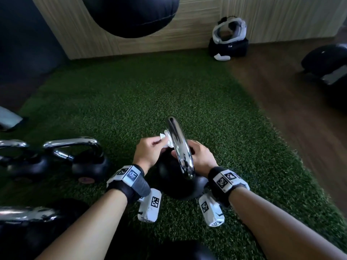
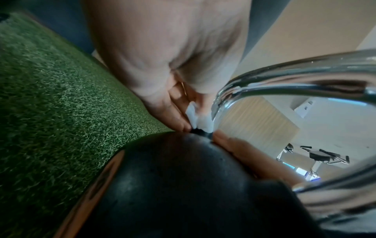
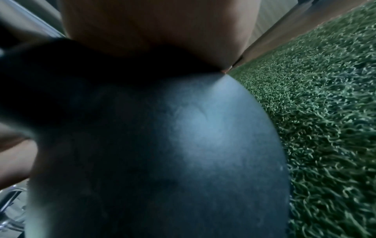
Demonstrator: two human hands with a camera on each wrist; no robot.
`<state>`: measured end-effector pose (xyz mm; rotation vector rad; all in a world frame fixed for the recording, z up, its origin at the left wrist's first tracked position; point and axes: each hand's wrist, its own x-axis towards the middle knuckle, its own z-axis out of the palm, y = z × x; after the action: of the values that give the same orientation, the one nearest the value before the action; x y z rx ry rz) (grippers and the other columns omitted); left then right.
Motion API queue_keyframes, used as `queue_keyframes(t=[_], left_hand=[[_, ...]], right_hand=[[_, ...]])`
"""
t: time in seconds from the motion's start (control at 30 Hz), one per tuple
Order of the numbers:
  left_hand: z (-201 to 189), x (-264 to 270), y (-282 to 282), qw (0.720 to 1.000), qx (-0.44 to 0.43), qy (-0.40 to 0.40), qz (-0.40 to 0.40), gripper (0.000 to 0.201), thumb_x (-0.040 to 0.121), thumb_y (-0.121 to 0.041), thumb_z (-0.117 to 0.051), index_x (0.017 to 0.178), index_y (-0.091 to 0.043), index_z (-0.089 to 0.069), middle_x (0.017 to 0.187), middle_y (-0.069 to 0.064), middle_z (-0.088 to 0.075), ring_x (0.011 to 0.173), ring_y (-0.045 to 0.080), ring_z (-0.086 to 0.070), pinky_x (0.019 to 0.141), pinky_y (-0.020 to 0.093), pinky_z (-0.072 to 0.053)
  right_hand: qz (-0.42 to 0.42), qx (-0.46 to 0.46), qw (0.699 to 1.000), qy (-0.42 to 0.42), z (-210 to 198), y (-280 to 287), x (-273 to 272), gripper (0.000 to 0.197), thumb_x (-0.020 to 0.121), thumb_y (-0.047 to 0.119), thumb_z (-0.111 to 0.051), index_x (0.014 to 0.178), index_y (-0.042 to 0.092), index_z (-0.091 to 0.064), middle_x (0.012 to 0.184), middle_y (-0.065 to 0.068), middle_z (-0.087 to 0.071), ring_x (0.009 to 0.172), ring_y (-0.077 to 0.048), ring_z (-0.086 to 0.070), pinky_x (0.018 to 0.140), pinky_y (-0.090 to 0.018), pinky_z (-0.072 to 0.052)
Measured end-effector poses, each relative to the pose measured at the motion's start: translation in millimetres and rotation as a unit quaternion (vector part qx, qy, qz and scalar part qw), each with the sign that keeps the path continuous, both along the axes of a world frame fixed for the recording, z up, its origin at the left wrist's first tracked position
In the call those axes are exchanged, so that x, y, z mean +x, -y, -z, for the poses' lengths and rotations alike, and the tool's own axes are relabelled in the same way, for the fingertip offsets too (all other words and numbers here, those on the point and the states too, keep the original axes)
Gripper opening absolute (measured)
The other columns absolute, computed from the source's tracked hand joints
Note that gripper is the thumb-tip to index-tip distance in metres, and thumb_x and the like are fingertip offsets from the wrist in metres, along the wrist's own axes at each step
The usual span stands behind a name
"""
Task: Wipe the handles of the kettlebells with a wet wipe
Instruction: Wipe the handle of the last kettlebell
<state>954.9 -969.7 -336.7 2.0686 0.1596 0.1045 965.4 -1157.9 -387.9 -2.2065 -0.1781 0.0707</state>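
Observation:
A black kettlebell stands on the green turf, its chrome handle edge-on to me. My left hand pinches a crumpled white wet wipe and holds it against the handle's left side. The left wrist view shows the wet wipe between my fingertips, low on the handle where it meets the ball. On the right side, my right hand grips the kettlebell, with its fingers lying on the ball inside the loop. The ball fills the right wrist view.
Two more chrome-handled kettlebells stand to the left, and another sits at the near left. A dark punching bag hangs ahead. White headgear rests on a black bag by the wall. Wood floor lies to the right.

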Motion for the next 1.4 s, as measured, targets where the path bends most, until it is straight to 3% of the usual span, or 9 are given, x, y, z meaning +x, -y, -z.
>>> queue_keyframes(t=[0.13,0.27,0.4,0.47,0.63,0.77,0.97,1.13,1.4], left_hand=[[-3,1,8,0.997,0.036,0.059,-0.019,0.035,0.090,-0.039,-0.069,0.070,-0.012,-0.078,0.063,-0.004,-0.074,0.061,0.010,-0.070,0.061,0.027,-0.053],[-14,0,14,0.998,0.028,0.051,-0.040,0.048,0.078,-0.051,-0.058,0.076,-0.007,-0.076,0.068,0.004,-0.076,0.075,0.026,-0.077,0.072,0.046,-0.063],[-22,8,12,0.994,-0.090,-0.001,-0.058,0.018,0.086,-0.033,-0.074,0.094,-0.020,-0.084,0.084,-0.002,-0.079,0.075,0.009,-0.075,0.092,0.042,-0.062],[-27,4,15,0.988,-0.135,0.025,-0.073,0.016,0.094,-0.027,-0.075,0.082,-0.033,-0.083,0.086,-0.005,-0.081,0.086,0.012,-0.078,0.093,0.038,-0.061],[-43,-7,20,0.964,-0.257,0.029,-0.062,0.017,0.094,-0.025,-0.075,0.106,-0.013,-0.080,0.091,-0.001,-0.081,0.088,0.011,-0.076,0.086,0.028,-0.062],[-54,-24,23,0.945,-0.322,0.005,-0.051,0.026,0.090,-0.016,-0.075,0.115,-0.014,-0.078,0.102,0.002,-0.081,0.093,0.011,-0.074,0.090,0.027,-0.060],[-75,-42,13,0.971,-0.239,0.001,0.005,0.024,0.085,-0.013,-0.081,0.109,-0.009,-0.078,0.100,0.012,-0.080,0.092,0.019,-0.076,0.083,0.025,-0.062],[-77,-54,1,0.954,-0.254,-0.115,0.109,0.040,0.072,-0.019,-0.082,0.105,0.002,-0.073,0.094,0.010,-0.080,0.083,0.016,-0.076,0.076,0.025,-0.063],[-66,-73,0,0.973,-0.158,-0.067,0.153,0.028,0.066,-0.026,-0.088,0.086,-0.012,-0.074,0.090,0.013,-0.080,0.084,0.027,-0.077,0.079,0.034,-0.064]], right_hand=[[0.005,0.013,1.000,0.007,1,-1,-2,0.055,0.083,0.056,-0.076,0.133,0.035,-0.064,0.133,0.012,-0.064,0.121,-0.013,-0.060,0.106,-0.033,-0.046],[0.020,0.010,1.000,0.017,5,-3,0,0.053,0.084,0.055,-0.075,0.131,0.035,-0.066,0.132,0.013,-0.065,0.120,-0.011,-0.061,0.104,-0.033,-0.048],[0.022,0.018,1.000,0.013,5,-3,-2,0.053,0.083,0.055,-0.076,0.131,0.035,-0.066,0.130,0.013,-0.065,0.118,-0.011,-0.061,0.105,-0.034,-0.048],[0.024,0.027,0.999,0.015,4,-3,-2,0.053,0.083,0.053,-0.077,0.131,0.034,-0.066,0.130,0.013,-0.066,0.118,-0.011,-0.062,0.105,-0.034,-0.048],[0.028,0.037,0.999,0.012,2,-3,-4,0.052,0.083,0.051,-0.078,0.131,0.033,-0.067,0.128,0.013,-0.066,0.118,-0.011,-0.061,0.105,-0.032,-0.047],[0.031,0.037,0.999,0.010,1,-3,-6,0.051,0.083,0.052,-0.077,0.130,0.035,-0.067,0.128,0.013,-0.066,0.116,-0.010,-0.061,0.102,-0.029,-0.047],[0.033,0.049,0.998,0.001,-1,-3,-7,0.050,0.083,0.053,-0.077,0.129,0.035,-0.067,0.126,0.013,-0.066,0.115,-0.011,-0.062,0.102,-0.033,-0.049],[0.026,0.058,0.998,-0.004,-4,-3,-10,0.066,0.071,0.063,-0.063,0.130,0.033,-0.066,0.127,0.009,-0.066,0.116,-0.014,-0.062,0.102,-0.034,-0.049],[0.026,0.063,0.998,-0.011,-9,-1,-11,0.060,0.077,0.056,-0.071,0.131,0.032,-0.066,0.125,0.008,-0.067,0.110,-0.013,-0.062,0.094,-0.028,-0.047]])
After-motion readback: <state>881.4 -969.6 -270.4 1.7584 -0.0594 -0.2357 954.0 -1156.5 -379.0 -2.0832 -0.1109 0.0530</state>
